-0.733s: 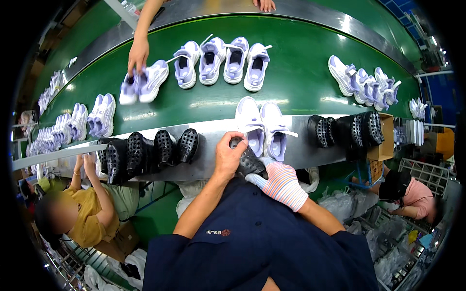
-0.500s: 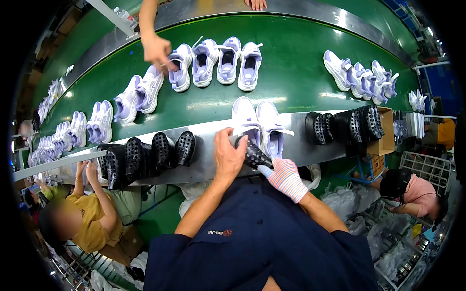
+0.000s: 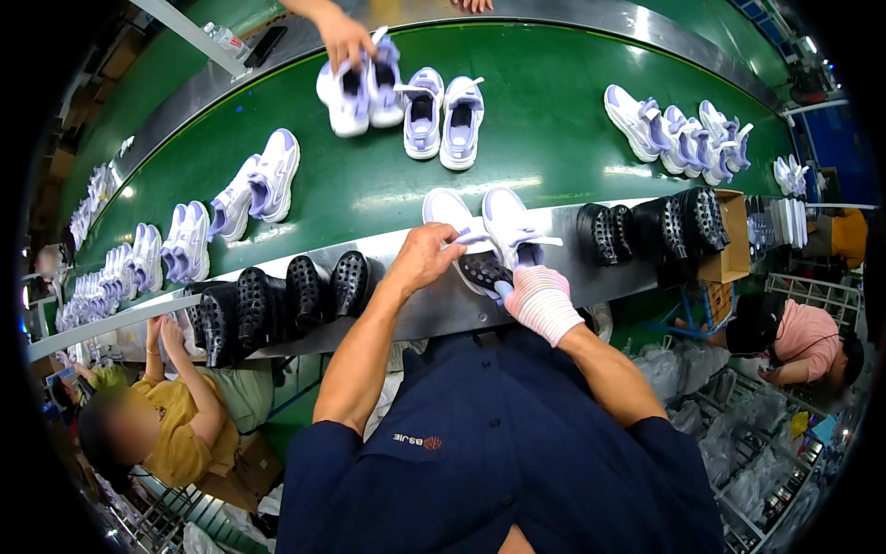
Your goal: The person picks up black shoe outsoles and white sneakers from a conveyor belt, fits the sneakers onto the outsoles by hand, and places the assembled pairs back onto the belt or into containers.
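Observation:
A white-and-lavender sneaker [image 3: 446, 205] stands on the metal edge in front of me, toe pointing away. Bare, my left hand [image 3: 426, 255] pinches the tongue at its opening. My right hand [image 3: 543, 300], in a striped knit glove, grips the heel end of a black perforated shoe last [image 3: 484, 270], whose front part sits inside that sneaker's opening. Beside it on the right is the matching sneaker [image 3: 507, 218], its tongue strap sticking out sideways.
Several black lasts [image 3: 303, 288] line the metal edge on the left. More lasts [image 3: 660, 231] stand at right by a cardboard box [image 3: 732, 235]. Sneaker pairs sit along the green belt [image 3: 544, 102]. Across it, a co-worker's hand [image 3: 346, 42] holds a pair. Another person [image 3: 175, 415] sits at lower left.
The black last has gone into the left sneaker. My left hand has moved from beside the last to the sneaker's tongue. Across the belt, the co-worker has lifted a pair of sneakers away.

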{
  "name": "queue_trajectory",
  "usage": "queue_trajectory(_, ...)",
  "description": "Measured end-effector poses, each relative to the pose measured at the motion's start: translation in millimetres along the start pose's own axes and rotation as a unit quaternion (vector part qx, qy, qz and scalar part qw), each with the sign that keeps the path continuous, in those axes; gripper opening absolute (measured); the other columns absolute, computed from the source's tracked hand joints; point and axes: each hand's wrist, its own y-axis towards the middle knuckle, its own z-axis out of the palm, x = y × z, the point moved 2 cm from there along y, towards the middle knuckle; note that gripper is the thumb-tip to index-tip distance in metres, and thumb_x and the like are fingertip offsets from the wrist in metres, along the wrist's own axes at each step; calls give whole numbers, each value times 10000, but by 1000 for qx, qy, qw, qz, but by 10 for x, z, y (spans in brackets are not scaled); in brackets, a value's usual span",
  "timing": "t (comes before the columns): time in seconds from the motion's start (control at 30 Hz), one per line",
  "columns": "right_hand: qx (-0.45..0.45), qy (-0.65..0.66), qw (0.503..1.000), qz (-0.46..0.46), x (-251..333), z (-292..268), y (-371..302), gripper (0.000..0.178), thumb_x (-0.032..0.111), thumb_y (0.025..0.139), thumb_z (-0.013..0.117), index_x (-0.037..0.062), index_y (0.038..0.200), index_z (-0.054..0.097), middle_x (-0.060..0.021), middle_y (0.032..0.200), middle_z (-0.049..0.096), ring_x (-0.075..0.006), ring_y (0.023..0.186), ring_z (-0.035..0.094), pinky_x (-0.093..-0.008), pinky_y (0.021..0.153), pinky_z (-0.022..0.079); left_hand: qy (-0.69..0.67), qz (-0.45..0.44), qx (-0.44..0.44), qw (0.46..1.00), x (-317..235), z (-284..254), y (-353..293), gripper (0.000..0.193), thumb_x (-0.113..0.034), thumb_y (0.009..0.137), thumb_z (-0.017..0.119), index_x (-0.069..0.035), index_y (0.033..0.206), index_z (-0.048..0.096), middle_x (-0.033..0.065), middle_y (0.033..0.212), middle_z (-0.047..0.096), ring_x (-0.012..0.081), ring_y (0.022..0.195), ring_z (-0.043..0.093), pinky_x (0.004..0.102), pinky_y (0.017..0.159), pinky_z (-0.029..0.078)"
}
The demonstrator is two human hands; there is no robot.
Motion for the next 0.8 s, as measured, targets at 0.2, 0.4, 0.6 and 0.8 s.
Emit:
queue_trajectory(0.2,32,8,999,-12,74,-66,205,456,418,917,625,-1,1021,773,-227,1007,748,-380,977,731,-456,871,571,-26,-134,148,979,-65,-63,189,220,-206,802,777,-4,774,694,125,772,667,214,771,611,373,715,474)
queue_trajectory(0.4,32,33,999,5,-79,133,290,433,390,888,630,-3,997,772,-228,1022,745,-395,975,727,-461,860,568,-86,-109,193,971,49,63,216,191,-195,791,776,-19,756,710,99,684,661,183,660,593,357,617,474)
queue_trajectory(0.6,-64,4,998,-27,117,254,289,380,376,942,618,21,957,754,-216,949,746,-370,931,734,-481,800,570,-44,-72,190,978,54,-88,354,207,-195,818,764,-5,768,701,88,684,655,175,677,590,353,622,463)
queue_trajectory(0.8,55,229,972,-27,-541,656,502,519,459,904,693,-55,960,745,-268,925,718,-388,887,704,-432,814,545,-65,-64,253,963,180,54,339,243,-211,855,755,-16,751,653,32,663,601,132,685,534,336,624,427)
